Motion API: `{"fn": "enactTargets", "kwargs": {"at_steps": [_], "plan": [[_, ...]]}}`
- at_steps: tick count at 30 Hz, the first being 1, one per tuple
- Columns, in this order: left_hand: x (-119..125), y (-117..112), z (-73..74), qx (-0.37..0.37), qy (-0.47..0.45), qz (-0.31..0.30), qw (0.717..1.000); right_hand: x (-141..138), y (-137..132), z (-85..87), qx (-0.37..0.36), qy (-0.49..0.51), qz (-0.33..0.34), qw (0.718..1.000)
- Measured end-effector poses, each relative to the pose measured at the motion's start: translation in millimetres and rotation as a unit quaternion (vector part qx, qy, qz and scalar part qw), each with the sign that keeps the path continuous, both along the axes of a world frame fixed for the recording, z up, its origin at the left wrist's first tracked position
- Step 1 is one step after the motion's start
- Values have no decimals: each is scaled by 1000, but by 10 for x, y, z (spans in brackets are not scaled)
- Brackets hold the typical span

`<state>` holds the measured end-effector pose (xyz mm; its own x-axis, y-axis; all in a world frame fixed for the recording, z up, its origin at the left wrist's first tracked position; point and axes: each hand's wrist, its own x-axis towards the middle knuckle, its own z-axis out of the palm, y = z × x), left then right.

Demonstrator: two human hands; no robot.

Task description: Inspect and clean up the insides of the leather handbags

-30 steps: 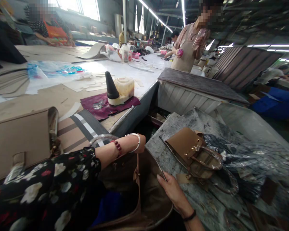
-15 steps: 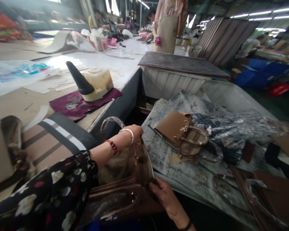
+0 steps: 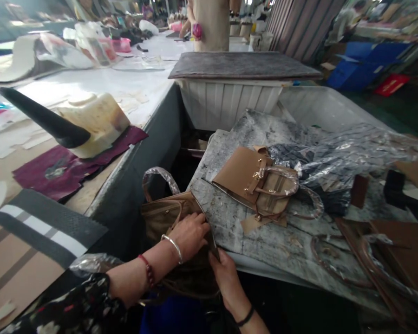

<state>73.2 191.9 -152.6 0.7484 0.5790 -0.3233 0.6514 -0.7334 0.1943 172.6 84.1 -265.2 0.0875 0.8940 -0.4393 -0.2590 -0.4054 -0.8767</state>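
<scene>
A brown handbag (image 3: 167, 211) is held on its side low in the middle of the view, its handle (image 3: 160, 174) wrapped in clear plastic. My left hand (image 3: 188, 236), with a silver bangle and red beads at the wrist, lies over the bag, its fingers bent down onto the panel near the edge. Lower down, my right hand (image 3: 228, 276) grips the bag's right edge between thumb and fingers; a dark band circles that wrist. The bag's lower part is in shadow.
Right of the bag, a tan handbag (image 3: 242, 174) lies on a worn grey board (image 3: 226, 222) beside crumpled clear plastic (image 3: 362, 153). Another brown bag (image 3: 400, 250) is at the far right. On the left table, a stained plastic container (image 3: 97, 123) with a black spout stands on purple material (image 3: 59, 171).
My left hand has moved down from the bag's top edge onto its panel. The bag has turned in my hands, and the view has swung right.
</scene>
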Motion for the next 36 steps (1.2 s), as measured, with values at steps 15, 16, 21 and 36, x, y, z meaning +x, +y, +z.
{"fn": "enactTargets", "kwargs": {"at_steps": [15,16,21,36], "plan": [[-195,19,-402,-97,-72,114,986,31,34,-53,8,-33,60,998],[-191,31,-406,-98,-76,113,986,39,37,-47,10,-62,68,996],[-98,55,-460,-63,-34,94,993,84,-8,18,37,-249,93,963],[-56,120,-555,-32,-27,64,997,118,-108,229,58,-564,115,816]]}}
